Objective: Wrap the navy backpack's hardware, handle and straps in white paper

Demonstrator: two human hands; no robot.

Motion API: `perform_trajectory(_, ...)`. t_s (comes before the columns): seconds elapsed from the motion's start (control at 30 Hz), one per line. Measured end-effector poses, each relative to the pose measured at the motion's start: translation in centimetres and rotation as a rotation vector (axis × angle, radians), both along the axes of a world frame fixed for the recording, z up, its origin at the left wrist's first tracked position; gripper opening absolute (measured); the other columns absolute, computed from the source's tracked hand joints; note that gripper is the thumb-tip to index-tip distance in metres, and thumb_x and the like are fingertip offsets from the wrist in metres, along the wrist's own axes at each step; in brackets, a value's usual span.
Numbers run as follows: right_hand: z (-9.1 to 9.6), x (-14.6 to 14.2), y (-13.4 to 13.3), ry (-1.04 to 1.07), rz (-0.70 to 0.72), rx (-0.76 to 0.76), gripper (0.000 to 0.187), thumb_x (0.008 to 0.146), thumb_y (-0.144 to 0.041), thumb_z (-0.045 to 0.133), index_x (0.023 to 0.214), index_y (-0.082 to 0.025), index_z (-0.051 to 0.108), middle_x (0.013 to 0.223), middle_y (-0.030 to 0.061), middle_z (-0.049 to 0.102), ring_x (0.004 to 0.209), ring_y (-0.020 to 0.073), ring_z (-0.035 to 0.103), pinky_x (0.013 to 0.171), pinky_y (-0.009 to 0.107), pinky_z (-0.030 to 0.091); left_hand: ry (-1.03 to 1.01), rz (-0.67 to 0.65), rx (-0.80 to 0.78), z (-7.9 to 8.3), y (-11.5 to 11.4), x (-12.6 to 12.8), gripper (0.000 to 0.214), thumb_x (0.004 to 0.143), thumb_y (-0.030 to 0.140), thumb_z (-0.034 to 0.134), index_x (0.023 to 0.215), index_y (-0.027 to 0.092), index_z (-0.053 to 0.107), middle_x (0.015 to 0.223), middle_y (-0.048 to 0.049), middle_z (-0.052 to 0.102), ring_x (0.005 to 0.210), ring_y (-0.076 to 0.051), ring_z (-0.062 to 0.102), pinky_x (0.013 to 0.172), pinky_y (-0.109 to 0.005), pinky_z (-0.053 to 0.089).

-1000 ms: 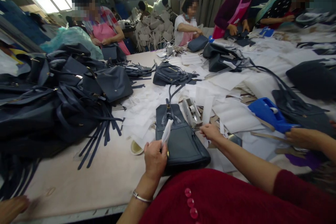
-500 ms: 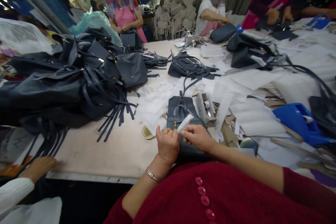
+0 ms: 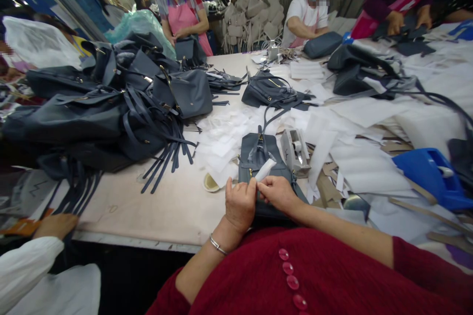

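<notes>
My left hand [image 3: 240,204] and my right hand [image 3: 278,193] meet over a dark blue handbag [image 3: 264,157] that lies flat on the table in front of me. Both pinch a small white folded strip [image 3: 265,170] that sticks up between their fingertips. The left wrist wears a thin metal bangle [image 3: 218,245]. The bag's strap runs away from me toward another bag.
A heap of dark blue bags [image 3: 111,103] fills the table's left. A clear tape dispenser [image 3: 295,150] stands right of my bag and a blue tape dispenser [image 3: 430,174] farther right, among white foam sheets [image 3: 354,167]. A tape roll [image 3: 211,183] lies left. Other people work around the table; a white-sleeved hand [image 3: 55,226] rests at the lower left.
One second ago only my left hand held the white strip while the right reached toward the clear dispenser. The right hand has come back and now pinches the strip too.
</notes>
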State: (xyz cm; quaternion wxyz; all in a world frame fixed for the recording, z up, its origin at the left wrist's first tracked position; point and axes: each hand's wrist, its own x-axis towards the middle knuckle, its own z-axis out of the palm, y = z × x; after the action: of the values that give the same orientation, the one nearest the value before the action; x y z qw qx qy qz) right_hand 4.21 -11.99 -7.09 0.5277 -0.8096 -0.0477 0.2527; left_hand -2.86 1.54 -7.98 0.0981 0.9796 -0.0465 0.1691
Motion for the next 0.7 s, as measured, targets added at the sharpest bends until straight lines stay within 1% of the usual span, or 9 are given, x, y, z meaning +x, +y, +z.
perform_trajectory(0.1,0.4,-0.3,0.0,-0.071,0.054,0.019,0.02,0.08,-0.032,0.058,0.068,-0.018,0.067,0.063,0.0023,0.071,0.054,0.0153,0.063,0.054,0.024,0.047,0.039,0.047,-0.022,0.0,0.0,0.1,0.028,0.097,0.023,0.046,0.117,0.013,0.062,0.087,-0.011,0.072,0.085,-0.024,0.067,0.102,-0.052,0.039)
perform_trajectory(0.2,0.6,-0.5,-0.2,-0.179,0.089,0.023,0.016,0.08,-0.027,0.058,0.074,-0.019,0.07,0.071,0.0028,0.074,0.067,0.0172,0.067,0.065,0.025,0.048,0.103,0.098,-0.137,0.0,-0.1,0.5,0.024,0.097,0.023,0.045,0.103,0.014,0.066,0.082,-0.0101,0.071,0.081,-0.023,0.066,0.088,-0.04,0.048)
perform_trajectory(0.3,0.5,-0.4,-0.4,-0.219,0.035,-0.041,0.007,0.078,-0.026,0.062,0.078,-0.019,0.062,0.063,-0.0008,0.067,0.058,0.015,0.062,0.058,0.024,0.043,0.166,0.124,-0.398,0.5,0.0,0.8,0.025,0.096,0.023,0.044,0.094,0.017,0.068,0.083,-0.008,0.072,0.078,-0.02,0.066,0.075,-0.031,0.049)
perform_trajectory(0.4,0.3,-0.1,-0.4,-0.233,-0.006,-0.068,0.012,0.077,-0.023,0.065,0.078,-0.02,0.053,0.057,-0.0048,0.059,0.052,0.0125,0.056,0.053,0.023,0.038,0.254,0.077,-0.73,1.2,0.6,1.0,0.026,0.094,0.025,0.046,0.103,0.018,0.07,0.093,-0.006,0.075,0.085,-0.019,0.067,0.08,-0.03,0.05)
perform_trajectory(0.47,0.0,0.2,-0.3,-0.222,-0.018,-0.036,0.014,0.077,-0.024,0.066,0.081,-0.019,0.053,0.059,-0.0051,0.059,0.054,0.0119,0.056,0.055,0.022,0.038,0.343,0.029,-0.95,1.4,1.3,1.2,0.028,0.094,0.029,0.048,0.107,0.017,0.07,0.097,-0.0054,0.075,0.09,-0.019,0.067,0.083,-0.03,0.05)
perform_trajectory(0.53,-0.4,0.5,-0.1,-0.193,-0.025,-0.022,0.018,0.078,-0.029,0.068,0.082,-0.018,0.055,0.059,-0.0049,0.059,0.054,0.0121,0.055,0.054,0.022,0.038,0.412,0.021,-1.138,1.4,2.0,1.3,0.031,0.094,0.036,0.05,0.107,0.015,0.069,0.095,-0.0053,0.074,0.089,-0.019,0.067,0.082,-0.029,0.05)
perform_trajectory(0.6,-0.8,0.6,0.1,-0.169,0.017,0.014,0.019,0.08,-0.033,0.068,0.075,-0.018,0.058,0.059,-0.0033,0.06,0.056,0.0125,0.056,0.055,0.023,0.038,0.45,0.062,-1.244,1.2,2.4,1.4,0.036,0.092,0.044,0.053,0.102,0.014,0.069,0.088,-0.0047,0.073,0.081,-0.018,0.065,0.076,-0.028,0.05)
perform_trajectory(0.63,-1.0,0.7,0.3,-0.164,0.059,0.054,0.021,0.082,-0.033,0.066,0.069,-0.017,0.058,0.06,-0.0023,0.061,0.057,0.0126,0.056,0.056,0.023,0.039,0.459,0.099,-1.259,1.1,2.4,1.5,0.038,0.091,0.048,0.054,0.098,0.013,0.068,0.082,-0.0037,0.071,0.075,-0.017,0.063,0.071,-0.027,0.049)
perform_trajectory(0.7,-1.0,0.7,0.2,-0.191,0.142,0.165,0.025,0.085,-0.028,0.061,0.063,-0.017,0.059,0.062,-0.001,0.064,0.061,0.0128,0.058,0.059,0.022,0.041,0.469,0.172,-1.229,1.0,2.3,1.6,0.042,0.089,0.054,0.055,0.084,0.014,0.066,0.069,-0.0006,0.065,0.064,-0.014,0.057,0.063,-0.025,0.044)
